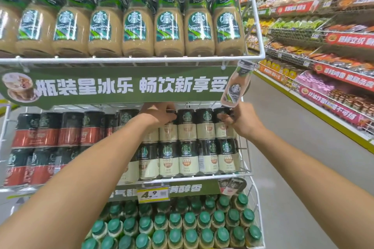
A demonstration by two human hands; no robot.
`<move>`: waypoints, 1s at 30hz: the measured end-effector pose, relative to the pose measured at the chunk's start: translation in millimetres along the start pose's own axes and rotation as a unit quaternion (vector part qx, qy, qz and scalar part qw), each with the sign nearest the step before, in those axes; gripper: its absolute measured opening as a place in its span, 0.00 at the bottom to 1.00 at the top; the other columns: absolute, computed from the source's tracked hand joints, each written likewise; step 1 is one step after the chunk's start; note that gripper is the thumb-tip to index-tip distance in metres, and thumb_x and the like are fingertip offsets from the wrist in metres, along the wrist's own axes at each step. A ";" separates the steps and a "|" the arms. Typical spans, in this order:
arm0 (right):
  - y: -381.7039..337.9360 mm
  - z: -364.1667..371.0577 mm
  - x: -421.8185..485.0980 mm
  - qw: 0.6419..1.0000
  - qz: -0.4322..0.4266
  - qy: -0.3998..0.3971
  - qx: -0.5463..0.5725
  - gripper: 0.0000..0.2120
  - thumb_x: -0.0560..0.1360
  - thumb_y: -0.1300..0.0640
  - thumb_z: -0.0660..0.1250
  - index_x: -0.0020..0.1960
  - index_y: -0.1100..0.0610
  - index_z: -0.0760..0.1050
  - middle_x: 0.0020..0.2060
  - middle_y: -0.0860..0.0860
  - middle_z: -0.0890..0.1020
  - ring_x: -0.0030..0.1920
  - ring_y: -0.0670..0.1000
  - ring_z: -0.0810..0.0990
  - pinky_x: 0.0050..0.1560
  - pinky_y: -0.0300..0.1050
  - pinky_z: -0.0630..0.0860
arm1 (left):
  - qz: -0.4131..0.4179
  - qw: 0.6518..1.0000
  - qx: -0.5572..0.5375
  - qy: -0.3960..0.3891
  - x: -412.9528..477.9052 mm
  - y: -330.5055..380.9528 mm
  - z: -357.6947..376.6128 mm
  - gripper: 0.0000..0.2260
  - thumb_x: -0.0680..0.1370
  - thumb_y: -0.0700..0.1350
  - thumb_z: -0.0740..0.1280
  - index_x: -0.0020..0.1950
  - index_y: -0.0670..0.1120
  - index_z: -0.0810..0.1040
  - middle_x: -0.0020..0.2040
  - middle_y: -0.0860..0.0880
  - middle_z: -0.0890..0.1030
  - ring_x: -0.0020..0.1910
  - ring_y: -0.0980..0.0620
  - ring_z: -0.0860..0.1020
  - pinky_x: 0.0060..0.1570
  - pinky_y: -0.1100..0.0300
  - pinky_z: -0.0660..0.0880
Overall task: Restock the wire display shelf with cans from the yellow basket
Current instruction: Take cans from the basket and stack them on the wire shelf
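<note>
White wire display shelf [255,26] fills the view, three tiers visible: glass coffee bottles [169,32] on top, cans in the middle, green-capped bottles [190,226] at the bottom. A green banner [125,87] hangs under the top tier and a price tag [153,194] is clipped below the middle one. Middle tier is where the work is: red-and-black cans [48,135] on the left, cream-and-black cans [187,159] on the right, stacked two high. Judging by that, the cream section is close to full, with both layers running out to the right edge of the rack; how deep the rows go behind the front can't be read. Yellow basket is not in frame, so what's left to load is unknown. Both arms reach up to the upper layer. Left hand [159,112] has its grip closed over the top of a cream can [168,131] in the upper row, fingers on its lid, apparently seating it just left of the next can. Right hand [243,121] is at the rightmost top can [221,125], fingers curled on its upper rim; can't tell whether it's actually clamped on the can or only steadying it. Both cans sit upright, touching their neighbours.
</note>
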State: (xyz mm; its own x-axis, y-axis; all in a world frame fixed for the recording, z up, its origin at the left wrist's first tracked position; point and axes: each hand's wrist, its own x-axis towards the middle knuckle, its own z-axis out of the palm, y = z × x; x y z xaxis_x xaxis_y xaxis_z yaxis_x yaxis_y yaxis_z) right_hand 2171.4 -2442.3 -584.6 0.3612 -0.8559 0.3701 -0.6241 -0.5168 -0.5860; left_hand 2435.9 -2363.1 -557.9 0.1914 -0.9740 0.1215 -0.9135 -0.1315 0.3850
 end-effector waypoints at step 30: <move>10.6 11.1 -30.6 0.998 -0.031 0.008 -0.059 0.32 0.70 0.51 0.80 0.68 0.50 0.70 0.57 0.52 0.79 0.55 0.53 0.79 0.56 0.52 0.79 | 0.126 0.972 0.162 0.118 -66.2 81.1 91.4 0.50 0.71 0.68 0.72 0.81 0.39 0.59 0.80 0.41 0.65 0.74 0.42 0.72 0.61 0.47 0.81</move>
State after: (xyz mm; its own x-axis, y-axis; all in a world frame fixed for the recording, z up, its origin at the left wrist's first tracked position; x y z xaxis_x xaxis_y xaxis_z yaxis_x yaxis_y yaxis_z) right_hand 2161.4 -2421.8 -610.1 0.3919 -0.8211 0.4149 -0.6785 -0.5625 -0.4725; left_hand 2316.3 -2326.2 -618.3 -0.0104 -0.9183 0.3957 -0.9998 0.0168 0.0127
